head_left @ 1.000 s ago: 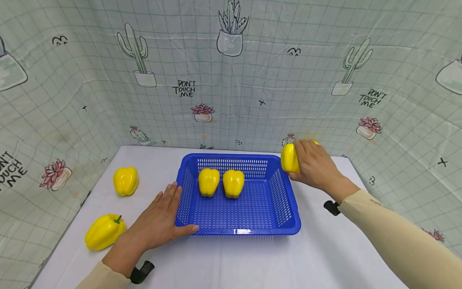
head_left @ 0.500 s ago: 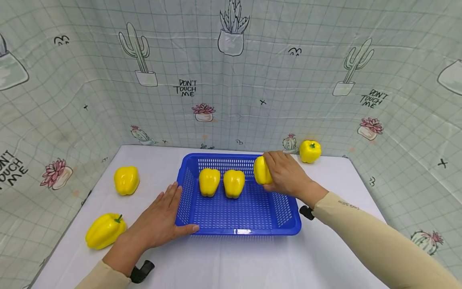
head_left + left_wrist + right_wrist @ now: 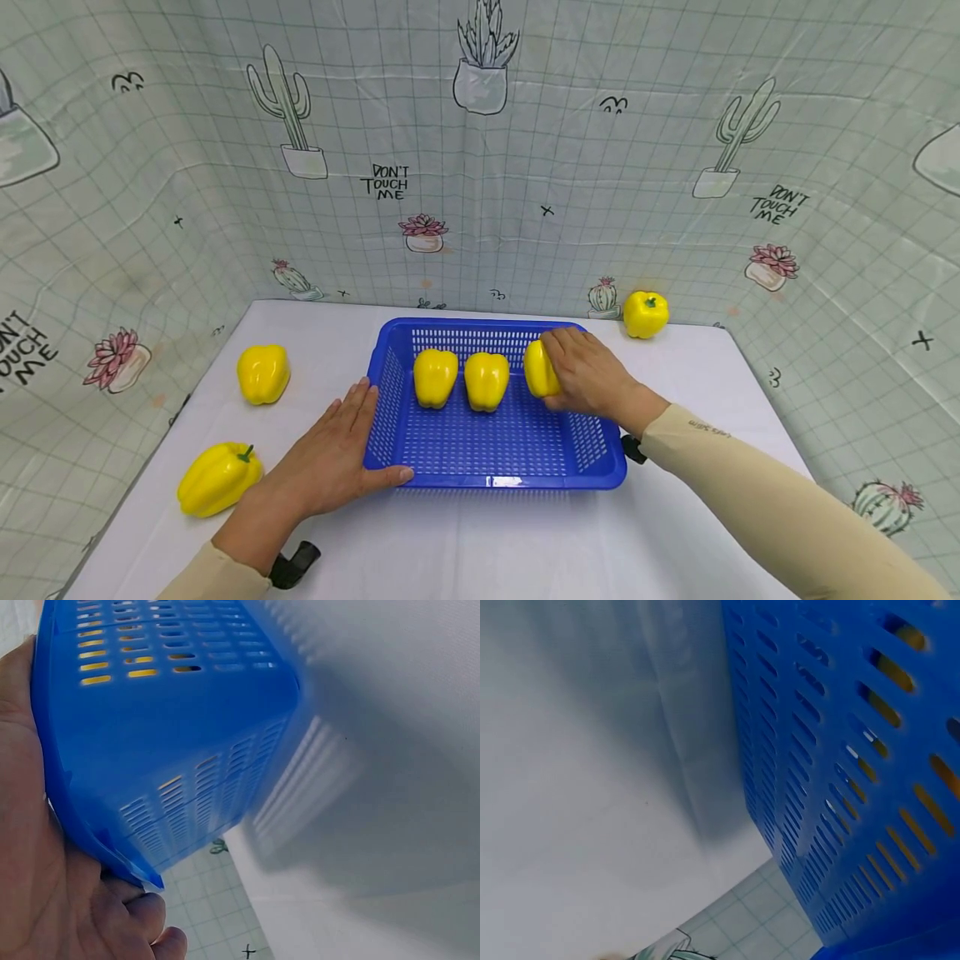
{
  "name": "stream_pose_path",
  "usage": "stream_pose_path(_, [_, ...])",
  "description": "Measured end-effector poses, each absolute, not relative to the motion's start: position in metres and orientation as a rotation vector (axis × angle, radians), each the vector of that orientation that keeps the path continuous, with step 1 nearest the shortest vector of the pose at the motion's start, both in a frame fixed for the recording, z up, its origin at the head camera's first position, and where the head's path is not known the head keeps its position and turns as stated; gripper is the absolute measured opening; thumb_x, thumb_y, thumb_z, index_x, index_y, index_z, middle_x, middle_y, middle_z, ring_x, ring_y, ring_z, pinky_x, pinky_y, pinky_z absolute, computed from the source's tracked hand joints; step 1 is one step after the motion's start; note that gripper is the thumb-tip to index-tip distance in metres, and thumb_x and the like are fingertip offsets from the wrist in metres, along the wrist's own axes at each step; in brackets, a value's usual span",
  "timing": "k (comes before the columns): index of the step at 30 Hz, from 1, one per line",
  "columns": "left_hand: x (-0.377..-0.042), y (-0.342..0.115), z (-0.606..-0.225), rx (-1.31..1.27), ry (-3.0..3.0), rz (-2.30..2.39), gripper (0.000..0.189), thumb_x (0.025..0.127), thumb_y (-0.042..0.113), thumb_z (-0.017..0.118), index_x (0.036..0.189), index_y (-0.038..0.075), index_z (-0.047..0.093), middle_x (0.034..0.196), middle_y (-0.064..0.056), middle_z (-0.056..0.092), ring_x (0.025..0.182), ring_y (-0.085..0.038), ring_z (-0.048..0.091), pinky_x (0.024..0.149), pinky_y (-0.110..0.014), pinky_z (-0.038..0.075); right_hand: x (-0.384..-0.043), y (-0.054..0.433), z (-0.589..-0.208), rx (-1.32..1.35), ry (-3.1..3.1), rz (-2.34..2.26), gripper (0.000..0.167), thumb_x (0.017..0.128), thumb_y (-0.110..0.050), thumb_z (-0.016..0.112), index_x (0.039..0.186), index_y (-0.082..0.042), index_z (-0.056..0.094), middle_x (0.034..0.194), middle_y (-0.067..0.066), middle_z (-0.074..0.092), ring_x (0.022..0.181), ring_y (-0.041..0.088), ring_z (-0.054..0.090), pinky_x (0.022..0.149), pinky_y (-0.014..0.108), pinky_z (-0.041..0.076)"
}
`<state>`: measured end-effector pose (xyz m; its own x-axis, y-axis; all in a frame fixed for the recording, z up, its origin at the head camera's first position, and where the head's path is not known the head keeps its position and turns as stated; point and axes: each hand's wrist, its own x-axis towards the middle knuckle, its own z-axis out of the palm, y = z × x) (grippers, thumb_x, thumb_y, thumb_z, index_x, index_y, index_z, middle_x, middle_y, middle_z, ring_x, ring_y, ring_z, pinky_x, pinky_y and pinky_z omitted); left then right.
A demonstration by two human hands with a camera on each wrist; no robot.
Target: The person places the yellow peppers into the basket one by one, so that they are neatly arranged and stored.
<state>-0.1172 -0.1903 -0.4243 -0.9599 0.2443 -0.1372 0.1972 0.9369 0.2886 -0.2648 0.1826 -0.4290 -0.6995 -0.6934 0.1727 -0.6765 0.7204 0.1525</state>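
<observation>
My right hand (image 3: 588,375) grips a yellow bell pepper (image 3: 540,369) inside the right part of a blue plastic basket (image 3: 480,481). Whether this pepper touches the basket floor I cannot tell. To its left, two more yellow bell peppers, a middle one (image 3: 486,381) and a left one (image 3: 435,377), sit side by side in the basket. My left hand (image 3: 326,462) rests against the basket's left rim, thumb on the front corner and fingers extended along the side. The left wrist view has the palm (image 3: 45,847) against the basket's outer wall (image 3: 172,727). In the right wrist view the hand is hidden.
On the white tabletop (image 3: 465,542), left of the basket, lie a far yellow pepper (image 3: 262,374) and a near one (image 3: 220,480) with a green stem. Another pepper (image 3: 645,314) stands at the back right. A patterned cloth (image 3: 547,150) hangs behind.
My right hand has carried its pepper from beyond the basket's right rim leftward, then slightly down into the basket. This uncovered the pepper at the back right. The left hand has stayed put.
</observation>
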Motion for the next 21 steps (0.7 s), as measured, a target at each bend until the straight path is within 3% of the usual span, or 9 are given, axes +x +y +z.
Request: stream_pose_path(21, [-0.118, -0.192, -0.427, 0.341, 2.939, 0.418, 0.127, 0.086, 0.08, 0.065, 0.167, -0.004, 0.015, 0.175, -0.026, 0.012, 0.162, -0.042, 0.02, 0.131, -0.059, 0.018, -0.268, 0.178, -0.443, 1.102, -2.761, -0.157, 0.083, 0.081, -0.056, 0.084, 0.135, 0.0, 0.053, 0.125, 0.016, 0.064, 0.115, 0.035, 0.061, 0.111, 0.05, 0.052])
